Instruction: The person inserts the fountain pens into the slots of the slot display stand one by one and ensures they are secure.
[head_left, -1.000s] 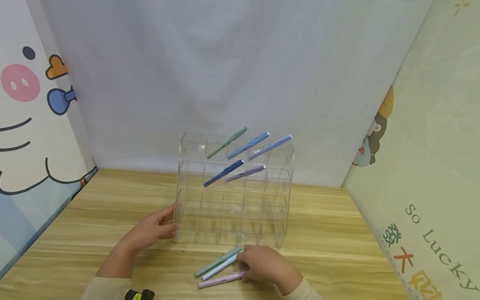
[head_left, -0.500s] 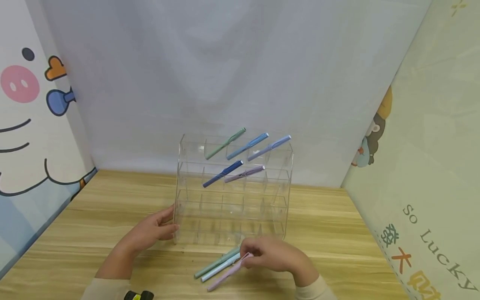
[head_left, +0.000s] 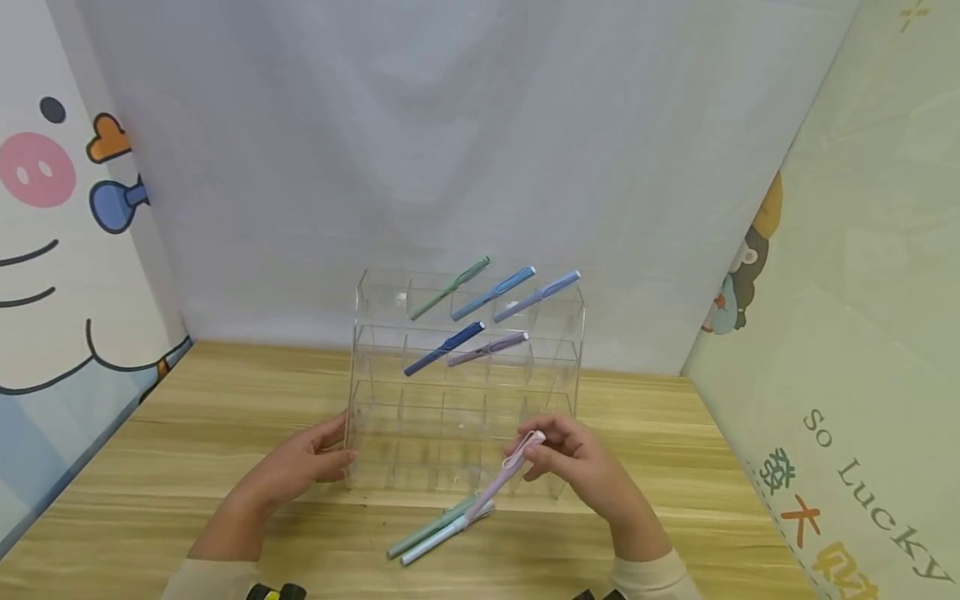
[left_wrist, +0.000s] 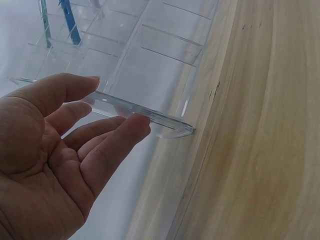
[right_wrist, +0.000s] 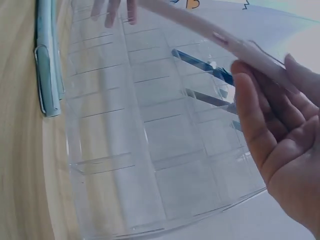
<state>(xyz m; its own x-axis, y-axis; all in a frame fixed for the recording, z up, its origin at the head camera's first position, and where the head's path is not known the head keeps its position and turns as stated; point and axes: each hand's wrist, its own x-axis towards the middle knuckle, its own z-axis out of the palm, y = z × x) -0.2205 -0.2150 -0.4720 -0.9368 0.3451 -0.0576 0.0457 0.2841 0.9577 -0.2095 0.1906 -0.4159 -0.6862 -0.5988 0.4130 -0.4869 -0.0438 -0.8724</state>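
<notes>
My right hand (head_left: 581,458) pinches a pale pink pen (head_left: 498,479) near its clip end, tilted in front of the clear tiered pen rack (head_left: 465,450). In the right wrist view the pink pen (right_wrist: 200,25) slants up from thumb and fingertips. At the rack's left side, my left hand (head_left: 303,458) holds the panel edge with thumb and fingers; the left wrist view shows the fingertips against this side panel (left_wrist: 165,120). A green pen (head_left: 431,529) and a light blue pen (head_left: 442,537) lie side by side on the table before the rack, partly crossed by the pink pen.
The rack's top tier bears a green pen (head_left: 450,287), a blue pen (head_left: 493,293) and a periwinkle pen (head_left: 537,297). Below them rest a dark blue pen (head_left: 444,348) and a purple pen (head_left: 487,348). Behind the wooden table (head_left: 637,500) hangs a pale curtain (head_left: 480,150).
The right hand has lifted the pink pen off the table and moved it up and right, toward the rack's lower right. My left hand has stayed at the rack's side.
</notes>
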